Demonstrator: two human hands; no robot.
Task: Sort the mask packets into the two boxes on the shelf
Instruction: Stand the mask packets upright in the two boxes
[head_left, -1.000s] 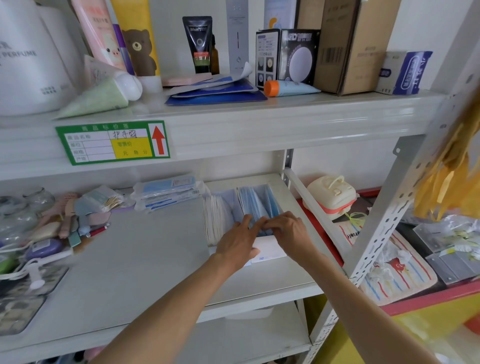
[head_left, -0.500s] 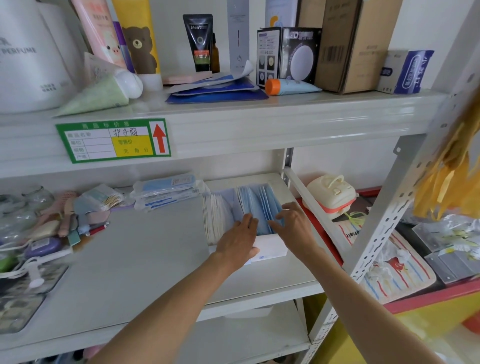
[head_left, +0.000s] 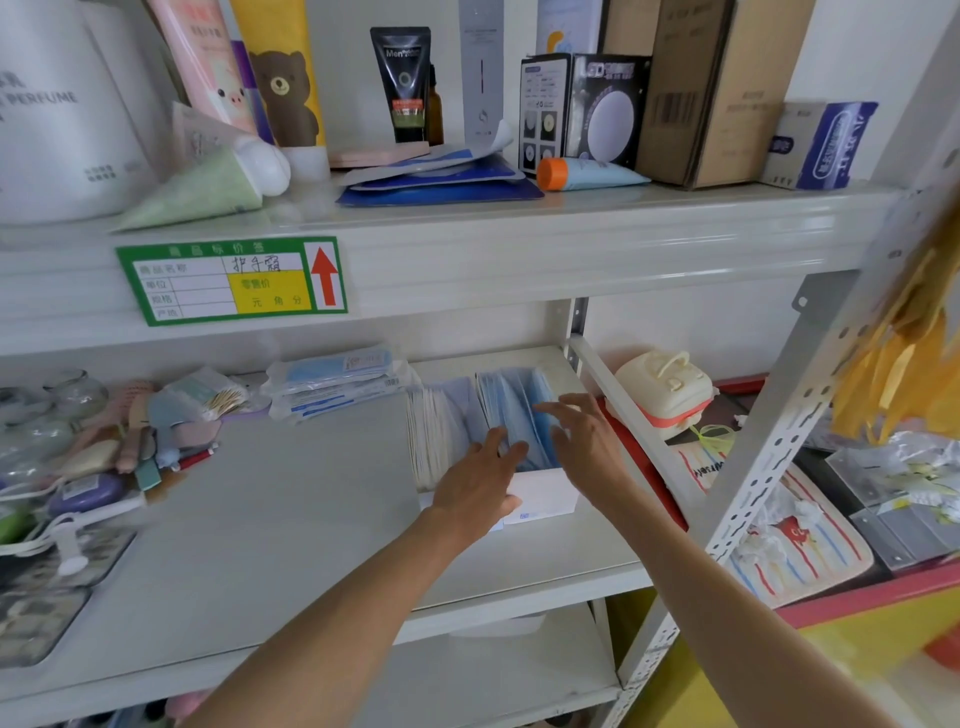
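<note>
**Two hands settling blue mask packets into a box on the shelf**

On the middle shelf (head_left: 291, 525), toward its right end and near the front edge, stands a white box (head_left: 543, 493) filled with upright blue mask packets (head_left: 511, 410). A second box (head_left: 422, 492) sits against its left side, holding white packets (head_left: 431, 436); little of its wall shows. The left hand (head_left: 475, 483) lies on the front rim of the blue box, fingers straight and touching the packets, grasping nothing. The right hand (head_left: 584, 434) hovers at the right side of the stack, fingers spread and relaxed, its grip released.

The step in hand looks like tidying the blue row after filling it. More packets in clear wrap (head_left: 332, 384) lie stacked near the shelf's back edge, left of the boxes; the next move probably calls for reaching there and judging colour before choosing a box.

A second ago both hands pinched the packets together at the front of the box; since then the fingers have opened and the hands have drawn apart.
</note>
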